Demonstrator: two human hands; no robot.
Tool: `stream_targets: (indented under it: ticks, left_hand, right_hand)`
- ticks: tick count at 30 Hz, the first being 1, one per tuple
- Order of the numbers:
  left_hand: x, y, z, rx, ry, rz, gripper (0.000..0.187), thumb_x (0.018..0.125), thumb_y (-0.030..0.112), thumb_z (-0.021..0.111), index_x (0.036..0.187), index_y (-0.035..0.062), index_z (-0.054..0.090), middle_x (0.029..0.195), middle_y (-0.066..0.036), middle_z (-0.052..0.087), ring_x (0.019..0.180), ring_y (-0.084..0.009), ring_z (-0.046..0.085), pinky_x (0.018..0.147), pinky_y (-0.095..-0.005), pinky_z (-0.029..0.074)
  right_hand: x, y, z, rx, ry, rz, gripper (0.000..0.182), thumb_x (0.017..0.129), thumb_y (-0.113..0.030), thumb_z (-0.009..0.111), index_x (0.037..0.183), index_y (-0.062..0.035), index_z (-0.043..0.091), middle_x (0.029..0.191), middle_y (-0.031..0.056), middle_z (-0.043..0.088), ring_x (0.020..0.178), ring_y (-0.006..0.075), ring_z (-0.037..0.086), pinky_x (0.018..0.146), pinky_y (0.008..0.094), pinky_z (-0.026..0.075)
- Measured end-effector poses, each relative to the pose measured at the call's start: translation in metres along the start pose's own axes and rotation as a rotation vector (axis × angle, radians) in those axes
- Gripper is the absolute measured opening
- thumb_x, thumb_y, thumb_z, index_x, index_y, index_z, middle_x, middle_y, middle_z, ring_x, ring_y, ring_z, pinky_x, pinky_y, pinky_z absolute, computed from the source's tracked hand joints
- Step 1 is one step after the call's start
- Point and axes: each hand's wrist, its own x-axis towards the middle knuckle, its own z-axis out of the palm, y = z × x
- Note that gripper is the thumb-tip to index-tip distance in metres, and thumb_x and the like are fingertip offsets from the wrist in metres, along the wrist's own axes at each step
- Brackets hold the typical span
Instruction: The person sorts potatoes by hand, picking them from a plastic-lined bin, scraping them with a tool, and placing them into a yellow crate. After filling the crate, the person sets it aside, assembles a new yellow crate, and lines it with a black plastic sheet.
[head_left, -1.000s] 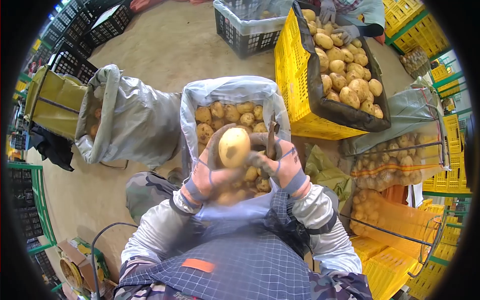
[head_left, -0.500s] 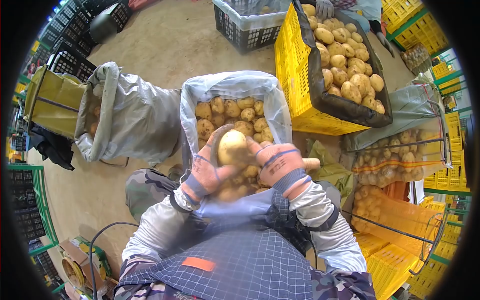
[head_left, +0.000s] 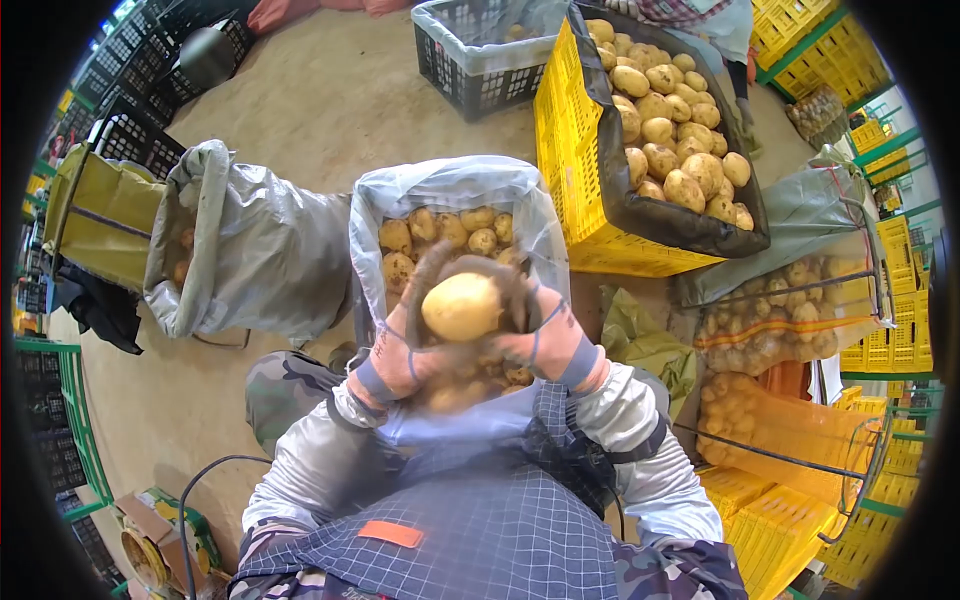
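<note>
A large pale potato (head_left: 462,306) is held up over a crate lined with translucent plastic (head_left: 450,177). My left hand (head_left: 402,335), in a dirty orange-pink knit glove, grips the potato from the left, fingers along its far side and thumb below. On the other side my right hand (head_left: 550,330), in a matching glove, closes around the potato's right edge, its fingers smeared by motion. Beneath my hands, more potatoes (head_left: 482,241) fill the lined crate, some with soil on their skins.
A yellow crate (head_left: 568,150) with dark lining, heaped with potatoes, stands at the upper right. Left lies a grey sack (head_left: 270,245) on a frame. A black crate (head_left: 465,85) stands behind. Mesh bags of potatoes (head_left: 728,405) are at right. Another person (head_left: 700,15) is at the top.
My right hand has turned and opened round the potato's right side. The potato has tilted more level. A tan stub beside my right hand no longer shows. The view has shifted slightly.
</note>
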Motion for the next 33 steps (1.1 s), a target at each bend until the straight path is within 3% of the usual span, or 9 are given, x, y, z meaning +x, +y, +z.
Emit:
stream_targets:
  ticks: [1, 5, 9, 10, 15, 20, 26, 29, 33]
  left_hand:
    - [-0.001, 0.003, 0.001, -0.082, -0.002, -0.082, 0.099, 0.071, 0.012, 0.085, 0.155, 0.0016, 0.033, 0.146, -0.016, 0.048, 0.131, -0.0259, 0.052, 0.109, -0.0389, 0.044]
    - [0.001, 0.025, 0.007, 0.036, -0.015, -0.185, 0.090, 0.072, 0.023, 0.085, 0.148, 0.0000, 0.043, 0.138, -0.014, 0.059, 0.127, -0.0238, 0.056, 0.109, -0.0380, 0.044]
    - [-0.004, -0.014, -0.016, 0.148, -0.048, -0.013, 0.084, 0.077, 0.024, 0.080, 0.147, -0.0028, 0.042, 0.141, -0.019, 0.055, 0.129, -0.0307, 0.054, 0.110, -0.0421, 0.043]
    - [-0.002, -0.043, -0.036, 0.096, -0.122, 0.067, 0.076, 0.083, 0.015, 0.072, 0.150, -0.0010, 0.039, 0.141, -0.017, 0.055, 0.126, -0.0275, 0.056, 0.108, -0.0378, 0.044]
    - [-0.005, 0.006, 0.000, 0.285, -0.110, -0.137, 0.070, 0.084, 0.003, 0.073, 0.147, 0.0002, 0.043, 0.139, -0.015, 0.053, 0.118, -0.0249, 0.055, 0.100, -0.0340, 0.046]
    - [-0.009, -0.011, 0.017, 0.339, -0.093, 0.037, 0.065, 0.083, -0.002, 0.071, 0.144, -0.0015, 0.047, 0.133, -0.016, 0.057, 0.120, -0.0246, 0.055, 0.101, -0.0343, 0.046]
    - [-0.013, -0.025, 0.018, 0.156, -0.119, 0.175, 0.066, 0.087, 0.029, 0.077, 0.140, -0.0030, 0.053, 0.135, -0.018, 0.060, 0.124, -0.0296, 0.057, 0.107, -0.0406, 0.045]
    - [-0.011, -0.005, 0.003, 0.281, 0.063, 0.016, 0.044, 0.098, 0.036, 0.065, 0.115, -0.0048, 0.069, 0.118, -0.016, 0.070, 0.105, -0.0246, 0.064, 0.092, -0.0358, 0.050]
    - [-0.021, -0.036, -0.031, 0.133, 0.025, -0.132, 0.049, 0.101, 0.043, 0.059, 0.105, -0.0041, 0.072, 0.104, -0.009, 0.072, 0.083, -0.0119, 0.064, 0.074, -0.0264, 0.050]
  right_hand:
    - [0.000, -0.008, -0.005, -0.452, -0.037, 0.164, 0.070, 0.078, -0.010, 0.076, 0.143, -0.0010, 0.050, 0.128, 0.0221, 0.064, 0.113, 0.0283, 0.065, 0.096, 0.0397, 0.052]
    - [0.002, 0.023, -0.007, -0.221, 0.016, 0.123, 0.073, 0.073, -0.035, 0.082, 0.131, 0.0036, 0.059, 0.120, 0.0260, 0.067, 0.112, 0.0362, 0.065, 0.100, 0.0438, 0.050]
    - [0.005, 0.052, 0.008, -0.655, 0.215, 0.039, 0.088, 0.068, -0.050, 0.085, 0.138, -0.0046, 0.056, 0.135, 0.0243, 0.057, 0.129, 0.0384, 0.051, 0.111, 0.0445, 0.038]
    - [0.007, 0.048, 0.010, -0.651, 0.327, -0.045, 0.077, 0.070, -0.040, 0.085, 0.133, -0.0023, 0.060, 0.116, 0.0208, 0.067, 0.113, 0.0351, 0.063, 0.101, 0.0402, 0.049]
    - [-0.002, -0.002, 0.001, -0.668, 0.246, -0.033, 0.046, 0.078, -0.033, 0.081, 0.111, -0.0035, 0.070, 0.115, 0.0185, 0.068, 0.110, 0.0375, 0.063, 0.094, 0.0427, 0.051]
    - [0.006, 0.018, -0.002, -0.484, 0.330, 0.236, 0.067, 0.077, -0.039, 0.082, 0.132, -0.0063, 0.061, 0.119, 0.0171, 0.069, 0.118, 0.0350, 0.062, 0.101, 0.0417, 0.047]
    - [-0.042, -0.031, 0.007, 0.160, 0.256, 0.389, 0.084, 0.066, -0.032, 0.090, 0.139, -0.0075, 0.057, 0.124, 0.0168, 0.067, 0.117, 0.0275, 0.062, 0.101, 0.0385, 0.049]
    - [-0.058, -0.055, -0.008, -0.252, 0.444, 0.428, 0.091, 0.074, -0.046, 0.087, 0.146, -0.0060, 0.049, 0.141, 0.0199, 0.055, 0.133, 0.0320, 0.050, 0.110, 0.0413, 0.042]
    - [-0.080, -0.057, -0.089, 0.187, 0.795, -0.027, 0.063, 0.085, -0.016, 0.082, 0.140, -0.0055, 0.053, 0.117, 0.0114, 0.068, 0.098, 0.0191, 0.065, 0.079, 0.0299, 0.054]
